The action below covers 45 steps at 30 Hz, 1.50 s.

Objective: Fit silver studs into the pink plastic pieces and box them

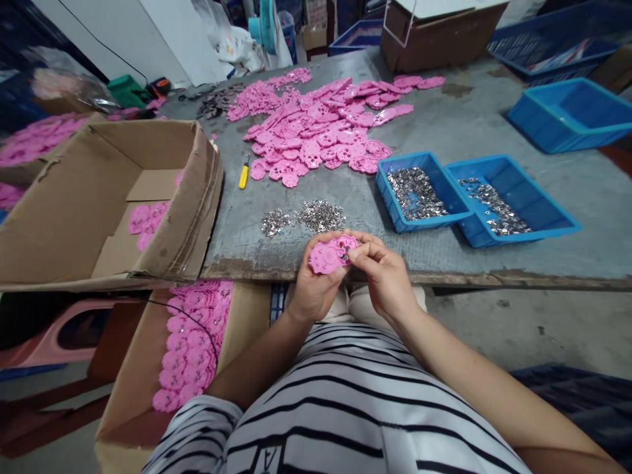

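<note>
A pink moulded plastic part [324, 257] with rounded lobes is held just over the table's front edge. My left hand [316, 284] is closed around its left side and lower edge. My right hand [382, 270] pinches at the part's right end, by a small dark spot in a recess; whether a tiny piece sits between those fingertips is too small to tell. Just beyond the hands lie two small heaps of shiny metal pieces, a larger heap [322, 216] and a smaller heap [275, 223]. Farther back spreads a big pile of similar pink parts [320, 128].
Two blue trays, one near [422, 225] and one farther right [543, 227], hold metal pieces. A yellow-handled screwdriver [243, 176] lies left of the pile. An open cardboard box [197, 191] stands at left; below it, another box [247, 309] holds rows of pink parts.
</note>
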### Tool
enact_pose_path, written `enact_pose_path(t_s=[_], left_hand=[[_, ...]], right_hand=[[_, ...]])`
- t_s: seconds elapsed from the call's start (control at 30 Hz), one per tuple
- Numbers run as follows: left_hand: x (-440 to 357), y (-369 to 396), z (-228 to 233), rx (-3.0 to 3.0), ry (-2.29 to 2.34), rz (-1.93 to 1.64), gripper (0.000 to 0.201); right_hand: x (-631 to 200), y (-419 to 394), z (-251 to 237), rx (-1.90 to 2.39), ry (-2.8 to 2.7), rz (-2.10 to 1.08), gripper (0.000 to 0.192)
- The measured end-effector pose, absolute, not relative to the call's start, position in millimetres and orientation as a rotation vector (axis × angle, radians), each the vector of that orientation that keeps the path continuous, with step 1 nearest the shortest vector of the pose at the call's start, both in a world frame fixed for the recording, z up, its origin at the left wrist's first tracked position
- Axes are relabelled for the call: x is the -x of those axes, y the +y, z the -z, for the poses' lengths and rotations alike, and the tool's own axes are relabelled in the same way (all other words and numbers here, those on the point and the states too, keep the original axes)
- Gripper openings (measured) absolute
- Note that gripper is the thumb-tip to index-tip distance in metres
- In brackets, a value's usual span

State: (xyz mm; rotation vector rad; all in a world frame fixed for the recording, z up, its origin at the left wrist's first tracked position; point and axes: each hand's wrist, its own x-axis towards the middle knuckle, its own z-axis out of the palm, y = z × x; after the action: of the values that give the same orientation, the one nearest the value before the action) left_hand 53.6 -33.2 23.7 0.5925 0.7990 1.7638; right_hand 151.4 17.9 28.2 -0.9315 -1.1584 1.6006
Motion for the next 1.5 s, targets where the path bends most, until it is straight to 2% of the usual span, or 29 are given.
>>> enact_pose_path(t_s=[1.0,1.23,1.33,1.5], left_hand=[[-49,-33,-6,-0.816,0.842,-1.875,0.038],[-52,-32,-6,-0.722,0.889,-1.859,0.043],[-50,-31,-9,-0.511,0.891,-1.799,0.047],[-36,-27,-14,-0.240,0.969,-1.681,0.056]], right_hand=[[-142,15,-17,0.938,-1.195,-1.563,0.014],[-135,13,-5,0.908,-1.186,-1.525,0.024],[-137,22,-2,0.902,-1.287,-1.543,0.021],[-146,72,3,0.969,-1.662,-1.212,0.009]])
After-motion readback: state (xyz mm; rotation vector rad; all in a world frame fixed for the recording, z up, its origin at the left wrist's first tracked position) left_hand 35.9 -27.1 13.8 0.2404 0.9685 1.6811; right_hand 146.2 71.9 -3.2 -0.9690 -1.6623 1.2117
